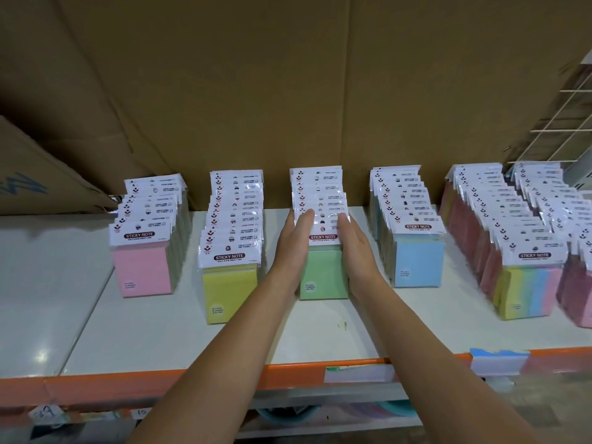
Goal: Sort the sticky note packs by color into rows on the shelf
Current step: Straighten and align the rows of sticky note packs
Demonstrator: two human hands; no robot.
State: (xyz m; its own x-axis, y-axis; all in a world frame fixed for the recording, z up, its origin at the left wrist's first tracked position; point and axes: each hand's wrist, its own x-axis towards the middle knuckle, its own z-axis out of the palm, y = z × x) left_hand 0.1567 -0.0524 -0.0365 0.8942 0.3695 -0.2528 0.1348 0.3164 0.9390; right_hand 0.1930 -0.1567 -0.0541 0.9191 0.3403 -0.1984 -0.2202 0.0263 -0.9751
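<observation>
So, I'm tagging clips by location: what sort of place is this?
Probably a shop stockroom or warehouse: rows of identical sealed sticky note packs on a white shelf with an orange front beam, label tags on that beam, plain cardboard behind.

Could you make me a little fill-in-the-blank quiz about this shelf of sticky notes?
The pressed row between the left hand and right hand is ____. The leftmost row shows a ____ front pack. The neighbouring row just right of the hands is ____. Missing words: green; pink; blue.
</observation>
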